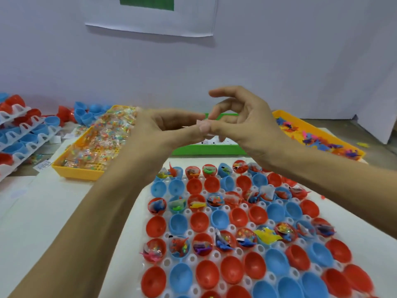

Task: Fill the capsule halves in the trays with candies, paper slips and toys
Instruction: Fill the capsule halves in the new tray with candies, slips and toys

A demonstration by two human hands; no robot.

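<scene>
A white tray (214,255) in front of me holds several red and blue capsule halves (198,221). Three of its rows hold candies, slips and toys, the rows between are empty. Both hands hover above the tray's far edge and meet at a small white paper slip (204,125). My left hand (169,127) pinches the slip between thumb and forefinger. My right hand (240,121) pinches it from the other side, its other fingers raised and curled. The green tray (206,149) of paper slips lies just behind the hands, mostly hidden by them.
A yellow tray of wrapped candies (96,145) lies at the left. Another yellow tray with small coloured toys (318,136) lies at the right. Stacked white trays with red and blue halves (23,134) sit at the far left. A wall stands close behind.
</scene>
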